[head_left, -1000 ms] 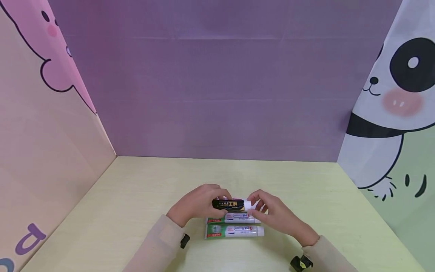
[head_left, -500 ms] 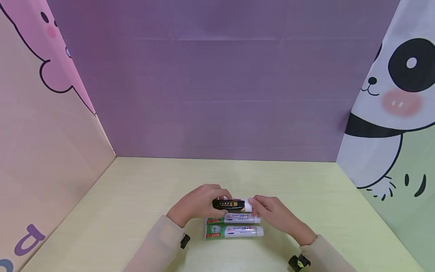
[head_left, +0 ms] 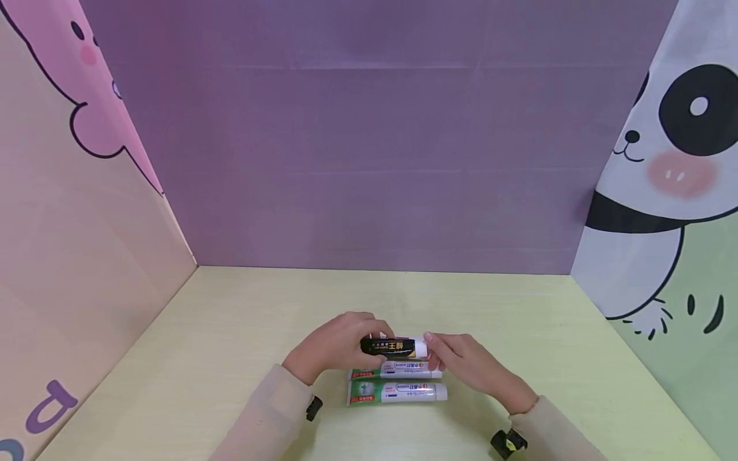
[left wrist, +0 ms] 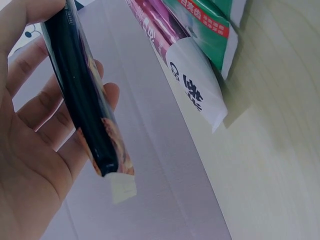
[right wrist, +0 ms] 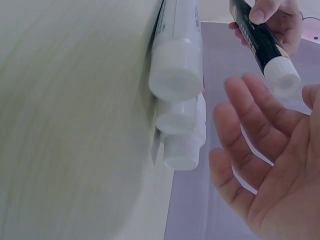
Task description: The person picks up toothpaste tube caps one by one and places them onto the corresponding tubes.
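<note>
My left hand holds a black toothpaste tube with a white cap, thumb on the near side and fingers behind. In the left wrist view its flat end points down, raised over the table. My right hand is at the cap end, thumb tip right by the cap's edge. The right wrist view shows its fingers loosely bent, with a gap to the cap. Below lie two green-and-white toothpaste tubes, and a pink tube with a white end is mostly hidden behind the black one.
The tubes lie side by side on a pale wooden table, caps to the right. A purple panel stands at the back. Printed side panels flank the table, a panda on the right one. A dark band sits at the right wrist.
My right hand's thumb and fingers have drawn closer together at the cap end, the thumb coming over it and then slightly off to its edge. The left hand and tube have stayed put.
</note>
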`<state>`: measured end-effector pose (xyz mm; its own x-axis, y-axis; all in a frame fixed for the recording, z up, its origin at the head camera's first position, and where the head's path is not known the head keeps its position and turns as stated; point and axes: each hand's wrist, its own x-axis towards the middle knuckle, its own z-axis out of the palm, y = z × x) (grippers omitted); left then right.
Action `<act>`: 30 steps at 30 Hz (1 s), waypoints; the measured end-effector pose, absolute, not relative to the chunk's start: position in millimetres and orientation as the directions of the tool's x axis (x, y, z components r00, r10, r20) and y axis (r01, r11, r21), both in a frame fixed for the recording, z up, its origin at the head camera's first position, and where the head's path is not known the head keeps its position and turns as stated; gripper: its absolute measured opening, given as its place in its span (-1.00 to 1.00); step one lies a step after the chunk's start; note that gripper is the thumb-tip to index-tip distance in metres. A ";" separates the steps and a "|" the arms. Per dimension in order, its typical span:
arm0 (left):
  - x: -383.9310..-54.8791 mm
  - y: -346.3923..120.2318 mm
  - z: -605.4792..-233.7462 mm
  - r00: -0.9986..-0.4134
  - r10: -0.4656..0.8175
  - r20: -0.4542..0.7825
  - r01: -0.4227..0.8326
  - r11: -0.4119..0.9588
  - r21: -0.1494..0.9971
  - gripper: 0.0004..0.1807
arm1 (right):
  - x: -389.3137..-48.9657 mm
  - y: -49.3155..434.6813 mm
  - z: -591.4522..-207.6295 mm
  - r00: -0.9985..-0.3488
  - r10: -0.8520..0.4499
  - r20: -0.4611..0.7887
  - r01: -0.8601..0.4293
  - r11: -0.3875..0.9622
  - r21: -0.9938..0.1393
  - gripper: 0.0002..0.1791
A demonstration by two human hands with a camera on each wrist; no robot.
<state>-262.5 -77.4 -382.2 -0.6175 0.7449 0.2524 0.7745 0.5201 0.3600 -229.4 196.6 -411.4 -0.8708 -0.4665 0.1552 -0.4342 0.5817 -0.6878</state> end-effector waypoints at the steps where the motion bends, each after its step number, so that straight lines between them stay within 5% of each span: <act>1: -262.4 -77.5 -382.1 -0.619 0.745 0.249 0.772 0.522 0.362 -0.69 | -229.1 197.5 -411.2 -0.873 -0.464 0.150 -0.429 0.585 -0.689 -0.50; 6: -262.1 -77.7 -382.0 -0.630 0.740 0.235 0.760 0.527 0.380 -0.69 | -228.0 200.7 -410.9 -0.865 -0.465 0.188 -0.450 0.554 -0.700 -0.69; 16: -262.2 -77.8 -381.8 -0.629 0.742 0.230 0.760 0.527 0.380 -0.69 | -226.4 201.0 -411.5 -0.761 -0.551 0.342 -0.619 0.460 -0.637 -0.53; 30: -261.6 -76.0 -380.7 -0.624 0.742 0.244 0.765 0.516 0.386 -0.70 | -225.9 200.5 -411.7 -0.753 -0.538 0.379 -0.642 0.473 -0.604 -0.63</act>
<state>-261.6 -76.0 -380.7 -0.6240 0.7424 0.2439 0.7648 0.5160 0.3858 -225.9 200.5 -411.7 -0.7530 -0.5377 0.3793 -0.6418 0.4731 -0.6036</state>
